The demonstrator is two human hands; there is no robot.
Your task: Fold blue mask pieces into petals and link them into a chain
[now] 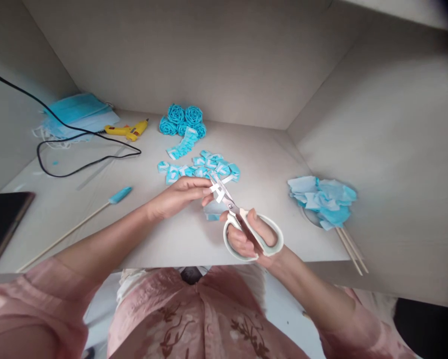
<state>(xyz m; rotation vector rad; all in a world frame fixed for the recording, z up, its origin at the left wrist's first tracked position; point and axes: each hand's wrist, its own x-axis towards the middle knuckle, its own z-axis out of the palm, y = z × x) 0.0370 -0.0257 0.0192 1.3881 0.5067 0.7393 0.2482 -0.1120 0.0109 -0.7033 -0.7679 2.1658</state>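
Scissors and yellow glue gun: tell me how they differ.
The scissors have whitish handles; the glue gun is mostly yellow. The scissors are in the right hand; the glue gun lies on the table. The scissors have two finger loops; the glue gun, a pointed nozzle. Both are handheld tools.

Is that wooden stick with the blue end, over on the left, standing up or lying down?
Lying down: the wooden stick stretches along the tabletop, its blue end pointing toward the back.
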